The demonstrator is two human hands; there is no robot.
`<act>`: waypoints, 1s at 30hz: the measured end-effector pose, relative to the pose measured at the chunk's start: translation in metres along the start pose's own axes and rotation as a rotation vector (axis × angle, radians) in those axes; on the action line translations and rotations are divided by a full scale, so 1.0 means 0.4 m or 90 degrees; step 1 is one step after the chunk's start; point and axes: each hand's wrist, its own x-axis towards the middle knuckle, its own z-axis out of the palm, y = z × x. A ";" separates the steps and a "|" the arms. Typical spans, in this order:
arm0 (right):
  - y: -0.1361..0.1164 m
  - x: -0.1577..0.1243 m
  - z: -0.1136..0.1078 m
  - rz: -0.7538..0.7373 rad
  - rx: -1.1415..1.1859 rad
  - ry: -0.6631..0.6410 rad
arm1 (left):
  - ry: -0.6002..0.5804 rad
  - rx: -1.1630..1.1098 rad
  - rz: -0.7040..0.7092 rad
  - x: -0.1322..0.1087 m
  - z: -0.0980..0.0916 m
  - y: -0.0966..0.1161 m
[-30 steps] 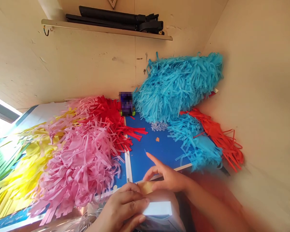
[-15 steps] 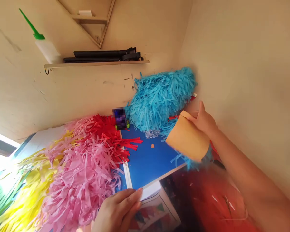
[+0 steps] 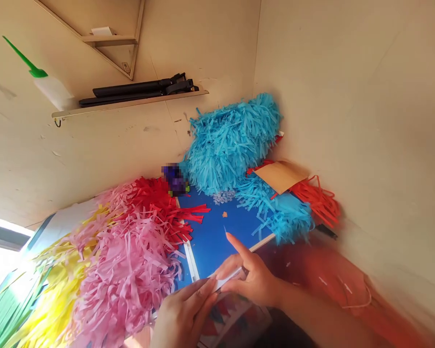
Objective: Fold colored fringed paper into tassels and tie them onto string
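Observation:
My left hand (image 3: 184, 309) is closed on a printed sheet (image 3: 235, 319) with a white top edge, low in the middle of the view. My right hand (image 3: 255, 278) pinches the right end of that white edge, its index finger raised and pointing away. Red and dark shapes show on the sheet's printed face, blurred and partly covered by both hands. Beyond my right hand, a brown paper envelope (image 3: 281, 176) lies across blue fringe (image 3: 290, 215) and a bundle of orange-red strips (image 3: 319, 198).
A blue tabletop (image 3: 217, 246) holds small clear bits (image 3: 224, 196) and an orange scrap (image 3: 224, 214). Pink fringe (image 3: 130, 275), red fringe (image 3: 148, 198) and yellow fringe (image 3: 58, 285) heap at left. A large blue fringe pile (image 3: 232, 145) leans in the corner. Above is a shelf (image 3: 130, 105) with a green-tipped bottle (image 3: 54, 89).
My right hand has let go of the brown envelope, which now lies on the fringe at right. That hand has come down and left to the printed sheet. My left hand stays on the sheet.

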 end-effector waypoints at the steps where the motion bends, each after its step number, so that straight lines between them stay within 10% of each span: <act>1: 0.002 -0.001 -0.003 0.008 0.009 0.010 | 0.012 0.013 0.001 -0.011 0.003 -0.004; 26: 0.002 -0.033 -0.006 -0.028 -0.001 0.014 | 0.033 -0.106 0.019 -0.076 0.031 -0.009; 30: -0.101 -0.018 -0.069 -0.172 -0.123 0.173 | 0.056 -0.028 -0.010 -0.050 -0.021 0.000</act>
